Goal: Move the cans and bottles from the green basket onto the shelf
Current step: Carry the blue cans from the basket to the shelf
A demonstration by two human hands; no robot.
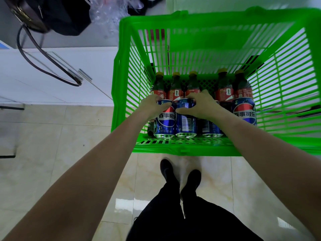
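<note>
A green slatted basket point(125, 70) stands on the tiled floor in front of me. Inside, several blue cola cans form the near row and several dark bottles with yellow caps and red labels point(224, 87) stand behind them. My left hand point(152, 106) grips the top of the leftmost blue can point(165, 122). My right hand point(201, 105) grips the top of the blue can beside it point(185, 122). Another can point(245, 110) stands at the right end, and one more point(211, 128) is partly hidden under my right wrist.
A white cabinet surface point(60, 73) lies to the left of the basket, with a dark bag point(52, 13) and its strap hanging over it. Clear plastic wrap point(107, 11) lies behind. My dark shoes point(180, 174) stand just short of the basket.
</note>
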